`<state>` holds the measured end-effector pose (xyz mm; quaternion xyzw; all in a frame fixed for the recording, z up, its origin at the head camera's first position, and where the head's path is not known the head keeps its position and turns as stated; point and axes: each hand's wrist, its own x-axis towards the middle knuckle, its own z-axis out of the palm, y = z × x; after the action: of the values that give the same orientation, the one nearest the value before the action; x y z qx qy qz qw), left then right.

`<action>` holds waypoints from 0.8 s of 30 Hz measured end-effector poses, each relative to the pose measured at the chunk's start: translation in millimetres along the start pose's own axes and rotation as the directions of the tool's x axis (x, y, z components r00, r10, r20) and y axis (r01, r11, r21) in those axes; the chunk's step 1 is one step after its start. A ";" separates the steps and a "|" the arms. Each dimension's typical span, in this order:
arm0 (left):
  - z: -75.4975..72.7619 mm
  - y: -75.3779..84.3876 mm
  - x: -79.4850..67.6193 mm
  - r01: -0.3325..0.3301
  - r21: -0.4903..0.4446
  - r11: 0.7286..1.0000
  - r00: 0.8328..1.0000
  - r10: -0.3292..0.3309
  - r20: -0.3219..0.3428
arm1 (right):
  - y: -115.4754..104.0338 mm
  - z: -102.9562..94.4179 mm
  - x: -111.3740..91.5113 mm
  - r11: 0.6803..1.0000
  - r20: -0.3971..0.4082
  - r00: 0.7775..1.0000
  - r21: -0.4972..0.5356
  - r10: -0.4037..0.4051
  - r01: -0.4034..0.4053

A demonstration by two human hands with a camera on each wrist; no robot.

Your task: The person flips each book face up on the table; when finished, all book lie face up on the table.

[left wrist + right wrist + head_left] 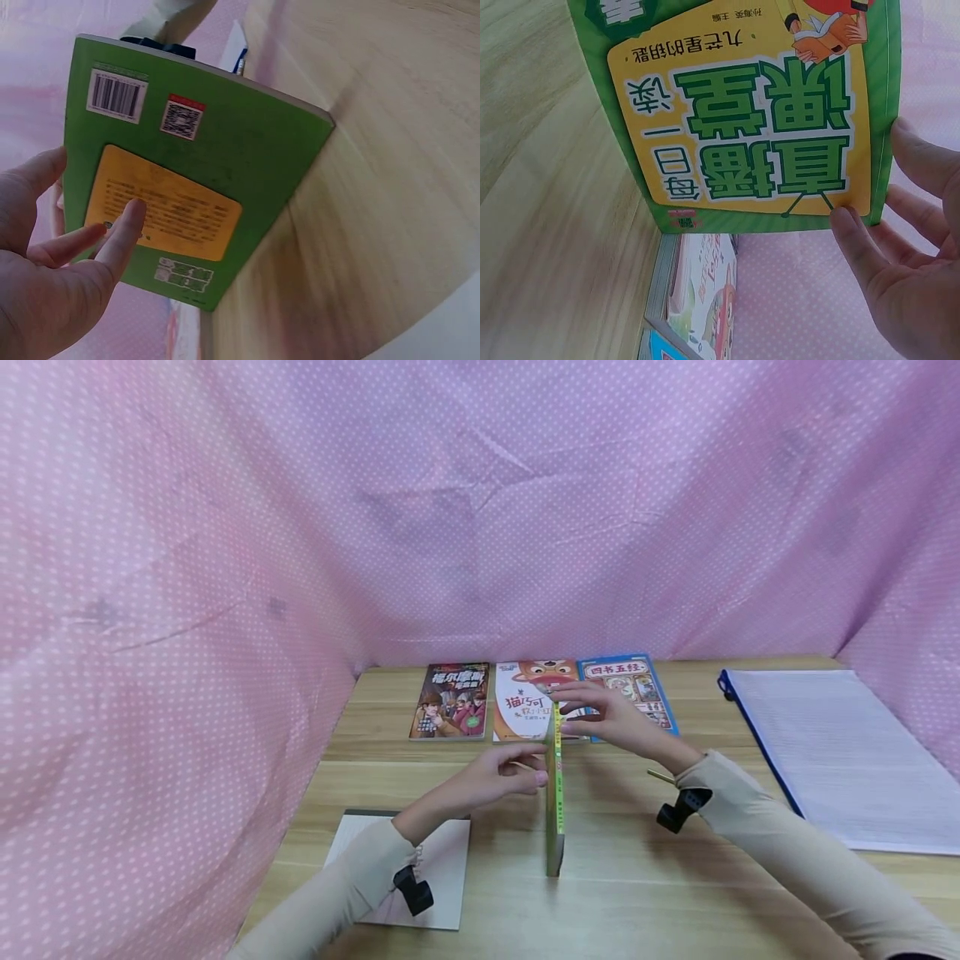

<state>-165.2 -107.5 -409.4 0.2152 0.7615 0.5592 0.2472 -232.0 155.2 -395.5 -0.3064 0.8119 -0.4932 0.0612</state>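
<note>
A green book (555, 793) stands on edge, its spine facing me in the head view. My right hand (611, 720) holds its upper part, fingertips at the cover's edge. In the right wrist view the right hand (911, 240) has one fingertip on the green-and-yellow front cover (765, 135) and others behind the edge. On the other side, my left hand (502, 774) has its fingers extended at the book. From the left wrist, the left hand (67, 270) overlaps the green back cover (247, 150), with its barcode and yellow text panel.
Along the back lie a dark comic-style book (450, 702), a white-and-orange book (525, 702) and a blue-bordered book (660, 702). A spiral notepad (442, 885) lies under the left forearm. At right is a white zip pouch (847, 752). Pink dotted cloth (480, 527) hangs around the table.
</note>
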 end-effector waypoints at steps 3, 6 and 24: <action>-0.8 4.8 -0.1 -0.019 -0.019 1.000 1.000 0.019 0.007 | -0.7 3.1 1.5 1.000 0.000 1.000 0.012 0.002 -0.002; -1.0 7.1 -0.8 -0.027 -0.003 1.000 1.000 0.027 0.015 | -1.1 6.3 2.9 1.000 0.000 1.000 0.026 -0.004 0.004; -10.7 14.2 -6.6 -0.009 0.012 1.000 0.999 0.010 -0.054 | 2.4 29.4 6.0 0.980 0.032 0.999 0.197 -0.035 0.028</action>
<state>-165.9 -115.5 -392.2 0.2051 0.7701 0.5615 0.2227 -226.1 130.1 -411.1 -0.3204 0.7531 -0.5663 0.0976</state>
